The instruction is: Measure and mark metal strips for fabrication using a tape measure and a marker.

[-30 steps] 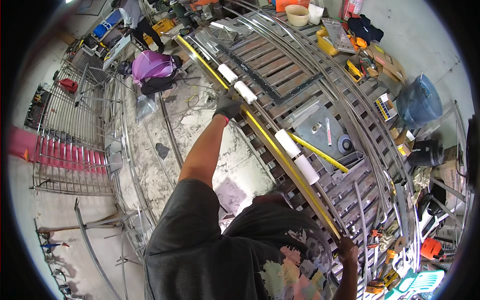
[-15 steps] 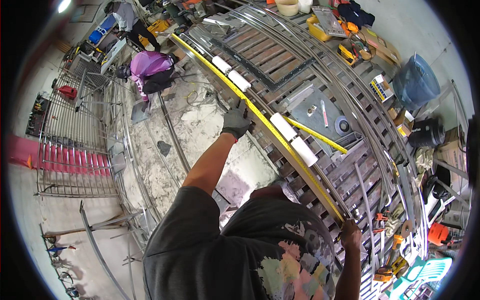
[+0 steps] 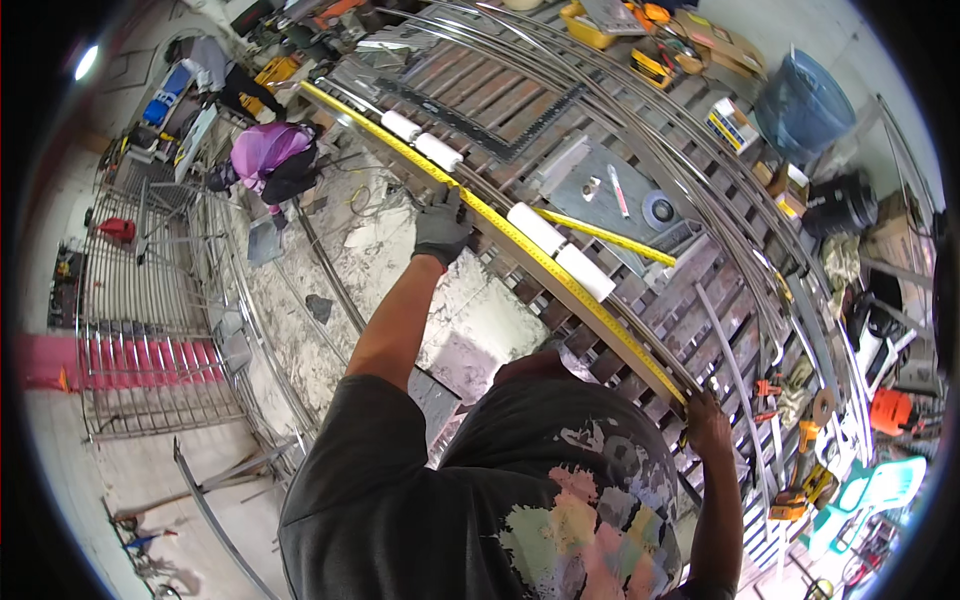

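A yellow measuring tape [image 3: 560, 272] runs diagonally, pulled out along a long metal bar [image 3: 632, 338] at the near edge of a slatted metal bench [image 3: 668, 335]. My left hand [image 3: 441, 232], in a dark grey glove, is at the tape's middle stretch, its fingers partly stretched out and touching the bar's edge. My bare right hand [image 3: 708, 424] is closed at the tape's near end; its fingertips are partly hidden. Beside the tape lie white rolls, two farther off [image 3: 437, 152] and two nearer [image 3: 585, 272]. A second yellow strip [image 3: 610, 238] angles off to the right.
A black carpenter's square [image 3: 510, 150] and a grey tray [image 3: 600, 195] with a marker lie on the bench. Long curved metal rods [image 3: 690, 185] border its far side. Power tools [image 3: 790, 500] and a green plastic chair [image 3: 868, 500] stand lower right. A crouching person [image 3: 268, 160] works at left.
My view has shifted, so the bench appears farther up and left. My left hand remains by the middle of the tape, its fingers slightly rearranged. The right hand stays at the near end.
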The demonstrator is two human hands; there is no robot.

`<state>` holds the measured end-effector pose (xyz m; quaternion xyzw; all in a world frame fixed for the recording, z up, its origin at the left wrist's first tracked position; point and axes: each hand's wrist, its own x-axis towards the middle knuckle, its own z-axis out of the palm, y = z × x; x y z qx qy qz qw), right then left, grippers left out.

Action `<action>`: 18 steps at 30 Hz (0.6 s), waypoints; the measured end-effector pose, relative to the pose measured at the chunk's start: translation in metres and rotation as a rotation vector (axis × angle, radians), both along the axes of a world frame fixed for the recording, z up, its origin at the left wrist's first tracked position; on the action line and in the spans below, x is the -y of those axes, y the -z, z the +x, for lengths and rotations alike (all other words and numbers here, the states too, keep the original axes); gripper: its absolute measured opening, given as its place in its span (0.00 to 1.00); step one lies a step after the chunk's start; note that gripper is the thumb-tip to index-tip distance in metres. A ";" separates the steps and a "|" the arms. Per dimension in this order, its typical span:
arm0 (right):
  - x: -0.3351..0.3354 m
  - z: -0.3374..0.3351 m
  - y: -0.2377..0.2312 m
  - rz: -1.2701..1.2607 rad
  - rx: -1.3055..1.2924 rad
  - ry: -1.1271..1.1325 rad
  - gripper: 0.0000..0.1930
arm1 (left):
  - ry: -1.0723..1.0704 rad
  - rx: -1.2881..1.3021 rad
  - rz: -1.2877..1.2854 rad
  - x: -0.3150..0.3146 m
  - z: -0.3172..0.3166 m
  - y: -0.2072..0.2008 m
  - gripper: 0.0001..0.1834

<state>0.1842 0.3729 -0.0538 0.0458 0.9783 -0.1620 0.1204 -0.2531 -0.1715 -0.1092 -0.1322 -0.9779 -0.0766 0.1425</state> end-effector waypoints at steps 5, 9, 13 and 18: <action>-0.001 -0.006 -0.005 0.097 0.204 -0.008 0.10 | 0.080 0.090 -0.093 -0.006 0.006 -0.010 0.34; 0.000 -0.008 -0.011 0.047 0.199 0.008 0.09 | 0.145 0.096 -0.070 -0.017 0.026 -0.020 0.30; 0.000 -0.008 -0.013 0.052 0.165 -0.006 0.08 | 0.250 0.085 -0.050 -0.034 0.055 -0.021 0.27; 0.002 -0.006 -0.011 0.029 0.167 0.028 0.09 | 0.477 0.086 -0.064 -0.070 0.107 -0.016 0.29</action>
